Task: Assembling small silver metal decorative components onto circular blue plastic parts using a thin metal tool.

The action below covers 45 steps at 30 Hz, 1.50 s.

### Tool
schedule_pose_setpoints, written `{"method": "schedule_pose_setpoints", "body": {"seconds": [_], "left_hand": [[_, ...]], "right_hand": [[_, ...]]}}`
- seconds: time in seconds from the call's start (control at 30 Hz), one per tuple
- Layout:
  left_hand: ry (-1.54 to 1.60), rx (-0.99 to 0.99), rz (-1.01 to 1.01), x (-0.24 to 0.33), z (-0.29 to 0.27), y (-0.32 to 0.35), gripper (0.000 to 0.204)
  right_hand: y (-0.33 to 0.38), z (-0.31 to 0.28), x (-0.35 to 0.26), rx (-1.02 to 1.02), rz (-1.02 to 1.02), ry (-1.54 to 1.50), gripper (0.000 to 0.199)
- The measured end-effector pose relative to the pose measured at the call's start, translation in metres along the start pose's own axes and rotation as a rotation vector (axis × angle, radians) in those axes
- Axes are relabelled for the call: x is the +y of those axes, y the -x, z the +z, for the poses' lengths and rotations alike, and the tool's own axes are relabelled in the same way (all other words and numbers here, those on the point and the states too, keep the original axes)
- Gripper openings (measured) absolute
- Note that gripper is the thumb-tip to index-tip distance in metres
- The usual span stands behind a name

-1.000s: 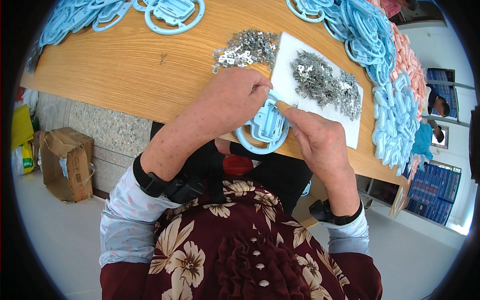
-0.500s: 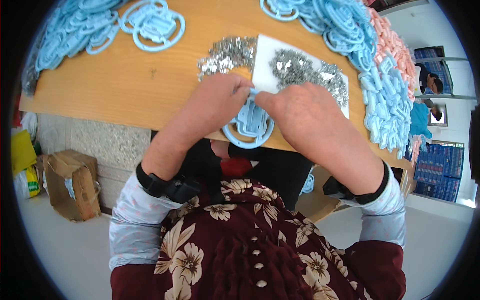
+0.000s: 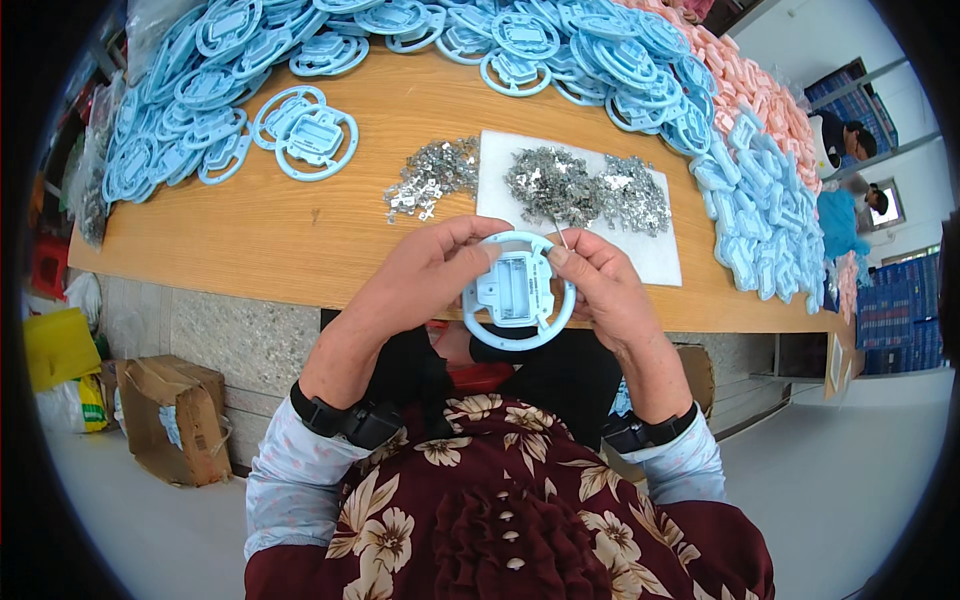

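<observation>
Blue wheel (image 3: 518, 291) between both hands

A wooden table (image 3: 250, 230) carried the work. Heaps of light-blue plastic rings (image 3: 180, 130) lay along its left and far edges, with two more (image 3: 305, 140) set apart nearer the middle. A pile of pink plastic parts (image 3: 765, 100) ran down the right side. A white sheet (image 3: 660, 260) held small metal clips (image 3: 585, 190), and another clip pile (image 3: 430, 180) lay just beside it on bare wood.

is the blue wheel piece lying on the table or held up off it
Held up. Both hands, left hand and right hand, grip the blue wheel piece by its rim, at the wooden table edge.
</observation>
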<state>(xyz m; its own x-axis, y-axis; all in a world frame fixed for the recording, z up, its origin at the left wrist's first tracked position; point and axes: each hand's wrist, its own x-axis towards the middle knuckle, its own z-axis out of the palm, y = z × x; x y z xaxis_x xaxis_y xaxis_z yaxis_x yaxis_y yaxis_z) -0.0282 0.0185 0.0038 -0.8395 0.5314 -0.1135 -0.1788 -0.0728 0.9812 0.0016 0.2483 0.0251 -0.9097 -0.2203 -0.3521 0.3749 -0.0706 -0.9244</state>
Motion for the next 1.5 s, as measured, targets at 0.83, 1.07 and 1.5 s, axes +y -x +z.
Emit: {"method": "schedule_pose_setpoints", "body": {"seconds": [0.83,1.07,1.5], "left_hand": [[0.635,-0.195,-0.019,-0.037,0.030,-0.004,0.056],[0.844,-0.225,-0.099,-0.035,0.027,-0.012,0.060],[0.210,-0.297,-0.353,-0.005,0.036,-0.005,0.043]], "right_hand": [[-0.007,0.008,0.020,0.055,-0.194,-0.026,0.028],[-0.003,-0.011,0.021,-0.006,-0.279,0.029,0.033],[0.076,-0.108,0.030,0.232,-0.128,0.113,0.019]]}}
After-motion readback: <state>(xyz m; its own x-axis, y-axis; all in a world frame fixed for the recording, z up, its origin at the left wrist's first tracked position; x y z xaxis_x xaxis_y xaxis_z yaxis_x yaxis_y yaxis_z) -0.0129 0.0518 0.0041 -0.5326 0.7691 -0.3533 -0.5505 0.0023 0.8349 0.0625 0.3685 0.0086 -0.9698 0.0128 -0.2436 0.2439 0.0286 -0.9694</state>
